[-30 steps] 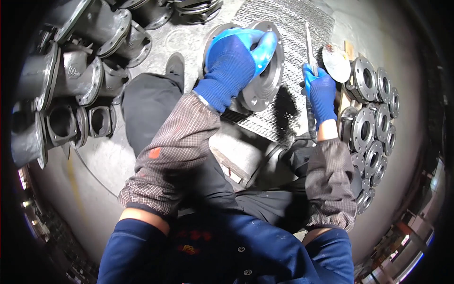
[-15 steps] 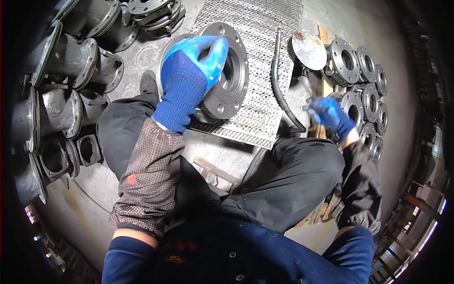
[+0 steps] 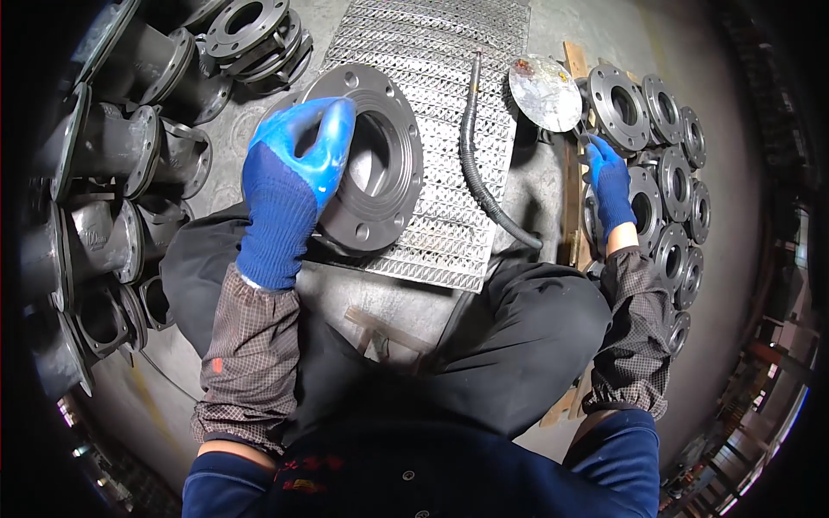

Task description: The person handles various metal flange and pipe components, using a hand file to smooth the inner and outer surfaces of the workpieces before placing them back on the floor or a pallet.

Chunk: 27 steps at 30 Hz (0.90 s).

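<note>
My left hand (image 3: 298, 147), in a blue coated glove, is closed on the left rim of a dark grey flanged pipe fitting (image 3: 400, 186). The flange's round face with bolt holes is turned up toward me, tilted, over a metal grating plate (image 3: 432, 250). My fingertips behind the rim are hidden. On the right, my right hand (image 3: 610, 177), also gloved in blue, reaches beside several stacked flanged fittings (image 3: 642, 207). Its fingers are drawn together, with a small dark piece at their tips that I cannot make out.
A ribbed dark hose (image 3: 473, 164) with a metal end lies across the plate. Behind it is a round pale disc (image 3: 546, 93). Several flanged pipe pieces (image 3: 104, 142) are stacked at the left, more fittings (image 3: 246, 30) at the far left. A wooden piece (image 3: 384, 332) lies between my legs.
My right hand has moved away from me, up alongside the stacked fittings. My left hand stays on the flange, whose face has turned a little more toward me. The whole view has shifted slightly.
</note>
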Available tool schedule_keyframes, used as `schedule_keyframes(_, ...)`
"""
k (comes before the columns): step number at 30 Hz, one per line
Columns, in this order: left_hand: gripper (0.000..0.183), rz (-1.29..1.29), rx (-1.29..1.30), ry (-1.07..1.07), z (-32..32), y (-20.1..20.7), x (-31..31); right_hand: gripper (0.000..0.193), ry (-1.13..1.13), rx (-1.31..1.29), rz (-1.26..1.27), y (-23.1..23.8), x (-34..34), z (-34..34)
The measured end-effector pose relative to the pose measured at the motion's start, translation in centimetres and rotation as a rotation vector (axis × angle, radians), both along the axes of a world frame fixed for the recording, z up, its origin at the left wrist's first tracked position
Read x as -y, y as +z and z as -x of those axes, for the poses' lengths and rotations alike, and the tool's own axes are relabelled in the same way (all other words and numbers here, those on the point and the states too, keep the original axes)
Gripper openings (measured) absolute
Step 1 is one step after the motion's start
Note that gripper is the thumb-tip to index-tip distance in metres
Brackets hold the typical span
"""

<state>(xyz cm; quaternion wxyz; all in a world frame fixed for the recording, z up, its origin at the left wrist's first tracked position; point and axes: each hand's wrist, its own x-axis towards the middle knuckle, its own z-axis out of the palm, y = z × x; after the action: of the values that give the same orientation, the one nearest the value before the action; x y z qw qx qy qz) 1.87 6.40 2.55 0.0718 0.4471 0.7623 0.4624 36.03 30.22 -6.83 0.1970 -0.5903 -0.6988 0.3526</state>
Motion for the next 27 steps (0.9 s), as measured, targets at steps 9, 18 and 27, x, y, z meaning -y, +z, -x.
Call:
schedule_keyframes(9, 0.017, -0.011, 0.074, -0.031, -0.4, 0.4, -0.1, 0.041, -0.065, 0.129, -0.091, -2.7, -3.1, -1.0)
schedule_keyframes(18, 0.017, 0.033, 0.055, -0.05, -0.6, 0.8, -0.2, 0.042, -0.048, 0.163, -0.025, -1.4, -2.7, 1.5)
schedule_keyframes(27, 0.017, 0.034, 0.053, -0.054, -0.9, 1.0, -0.3, 0.039, -0.084, 0.033, 0.061, -1.8, -2.3, 2.3)
